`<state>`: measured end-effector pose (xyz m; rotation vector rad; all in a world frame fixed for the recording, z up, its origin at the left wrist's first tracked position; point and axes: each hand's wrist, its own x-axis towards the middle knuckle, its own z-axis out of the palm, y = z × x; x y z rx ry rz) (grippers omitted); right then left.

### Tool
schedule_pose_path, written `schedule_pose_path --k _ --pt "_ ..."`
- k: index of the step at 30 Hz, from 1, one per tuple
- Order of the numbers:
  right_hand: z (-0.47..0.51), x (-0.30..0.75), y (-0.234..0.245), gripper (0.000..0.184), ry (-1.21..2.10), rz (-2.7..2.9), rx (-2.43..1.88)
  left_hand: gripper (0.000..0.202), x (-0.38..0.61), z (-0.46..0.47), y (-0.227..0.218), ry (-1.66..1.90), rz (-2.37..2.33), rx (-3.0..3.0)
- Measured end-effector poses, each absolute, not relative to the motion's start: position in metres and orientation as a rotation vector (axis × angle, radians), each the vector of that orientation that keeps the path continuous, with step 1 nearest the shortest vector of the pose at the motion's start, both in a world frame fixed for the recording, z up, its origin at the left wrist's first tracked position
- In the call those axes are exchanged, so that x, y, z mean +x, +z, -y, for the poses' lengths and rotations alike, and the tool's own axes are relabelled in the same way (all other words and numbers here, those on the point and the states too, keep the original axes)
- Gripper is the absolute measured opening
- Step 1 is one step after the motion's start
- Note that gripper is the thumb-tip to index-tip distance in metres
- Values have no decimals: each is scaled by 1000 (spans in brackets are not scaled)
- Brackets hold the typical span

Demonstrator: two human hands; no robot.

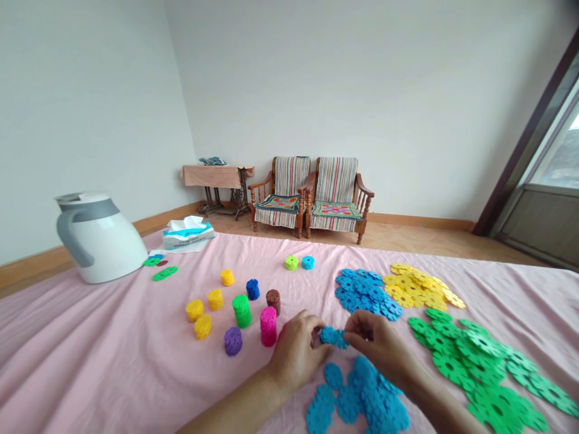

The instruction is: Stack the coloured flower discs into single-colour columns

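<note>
My left hand (301, 345) pinches the left side of some light blue snowflake discs (333, 337), plastic and notched round the rim. At their right edge, the fingertips of my right hand (373, 339) are closed on them too. How many discs are between the hands I cannot tell. Just below lies a loose pile of light blue discs (362, 395). Left of my left hand stand a tall pink stack (268, 327), a brown stack (273, 301), a green stack (241, 311) and a purple stack (233, 341).
Loose darker blue discs (364, 292), yellow discs (418, 285) and green discs (470, 349) spread to the right. Several short yellow stacks (194, 310) stand left. A white jug (111, 241) and tissue box (187, 236) are at the far left of the pink cloth (113, 349).
</note>
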<state>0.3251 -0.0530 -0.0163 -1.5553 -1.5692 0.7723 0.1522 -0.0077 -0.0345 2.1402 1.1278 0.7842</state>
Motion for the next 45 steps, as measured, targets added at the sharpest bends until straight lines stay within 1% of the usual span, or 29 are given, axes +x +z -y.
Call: schedule_pose_path --k 5,10,15,23,29,45 --pt "44 317 -25 15 822 1379 -1469 17 152 8 -35 776 -1133 2135" --pt "39 309 -39 14 764 1387 -1496 14 152 7 -36 796 -1132 2157" --pt "38 310 -42 11 653 1436 -1573 14 152 7 -37 804 -1129 2160" --pt "49 317 -37 22 386 1629 -1725 20 150 5 -36 805 -1160 2131" --pt "59 309 -31 23 205 1836 -1863 17 148 2 -34 746 -1192 2147" --pt "59 310 -27 22 211 1882 -1814 9 148 2 -34 730 -1179 2194"
